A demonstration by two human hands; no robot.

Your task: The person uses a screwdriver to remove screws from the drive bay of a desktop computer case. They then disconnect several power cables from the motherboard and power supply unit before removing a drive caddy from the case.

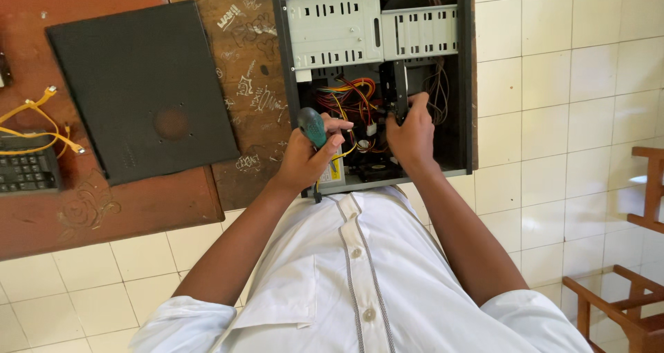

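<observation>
While the wooden desk [104, 208] bears all | open computer case [377, 83] far centre, black side panel [142, 90] lying left | right hand [413, 137] inside case, clamped on black bracket [398, 90] | left hand [308, 158] near edge, fisted on green-handled screwdriver [312, 127]

Open PC case [467, 83] is laid on a scratched wooden desk [104, 215], w/ drive bays at top & coloured wires [353, 97] inside. A green-handled screwdriver [312, 127] is gripped in the left hand [308, 156]. A black part [399, 94] inside the case is held by the right hand [413, 135]. Black side panel [142, 90] lies left of the case; keyboard [28, 170] & yellow cable [41, 121] seen at far left
</observation>
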